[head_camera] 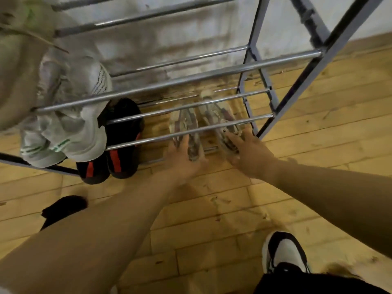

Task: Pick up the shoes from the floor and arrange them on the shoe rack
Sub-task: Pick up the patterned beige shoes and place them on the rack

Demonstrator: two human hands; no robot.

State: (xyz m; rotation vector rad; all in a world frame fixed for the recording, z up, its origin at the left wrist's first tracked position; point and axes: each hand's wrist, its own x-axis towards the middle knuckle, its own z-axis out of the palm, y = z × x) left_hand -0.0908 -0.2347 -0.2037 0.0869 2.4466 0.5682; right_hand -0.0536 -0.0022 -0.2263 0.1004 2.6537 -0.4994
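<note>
The shoe rack [212, 75] fills the upper view, its chrome rails running left to right in stepped tiers, its grey side frame closing the right end. Behind it is the stained wall [191, 39], and under and in front of it the plank floor [212, 209].

At the rack's left end, grey-white sneakers [70, 132] sit on a higher tier with their heels hanging over the front rail. Below them, black shoes with red stripes [127, 162] lie on the lowest tier, heels sticking out past the front.

The patterned pair [188, 119] lies on the lowest tier at the rack's right end. Their long axes run front to back, toes to the wall and heels toward me at the front rail. Two higher tiers' rails cross above them. A bare gap separates them from the black shoes, and the right shoe sits close to the side frame.

My left hand [182, 160] reaches to the left shoe's heel, fingers stretched forward along it, not clenched. My right hand [250, 153] lies on the right shoe's heel, fingers splayed flat. Both are motion-blurred.
</note>
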